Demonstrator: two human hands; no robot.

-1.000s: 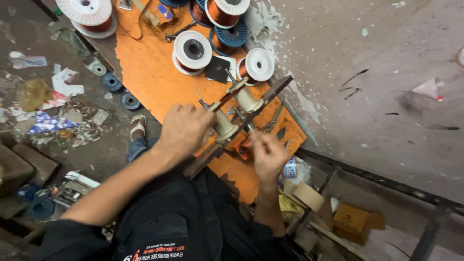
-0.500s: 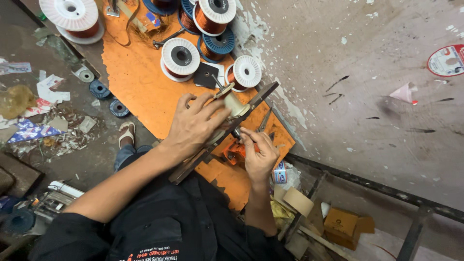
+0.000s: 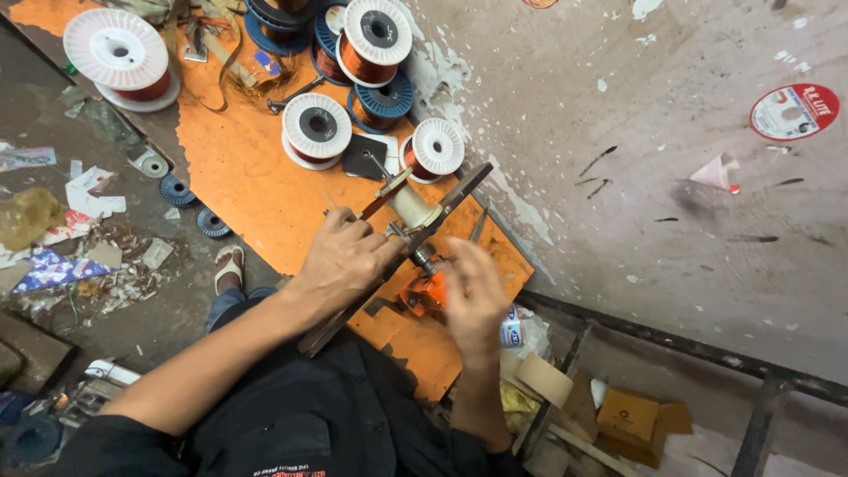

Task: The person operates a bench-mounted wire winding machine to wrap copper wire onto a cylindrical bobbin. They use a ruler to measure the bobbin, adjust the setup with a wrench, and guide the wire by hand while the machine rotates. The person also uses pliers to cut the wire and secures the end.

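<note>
A: Start with the big things. What's the setting?

B: An orange sheet laid on the floor, against a scuffed grey wall. Spools of copper wire stand along its far side, with a white-flanged one off to the left

A: And the thing being worked on?

B: A hand-cranked winding jig, a dark bar set slantwise with a pale bobbin on its shaft, sitting near the wall edge of the sheet, just in front of the person's lap

A: What changed since a moment ago?

B: The left hand has stayed put, closed around the jig's bar and steadying it. The right hand was pinched in close by the orange crank part half a second ago; now it's smeared with motion blur, fingers loosely spread, so I can't tell whether it grips anything

A: Meaning?

B: I'd judge the right hand is swinging the crank round, so winding is under way rather than setup. The spools haven't shifted on the sheet
</note>
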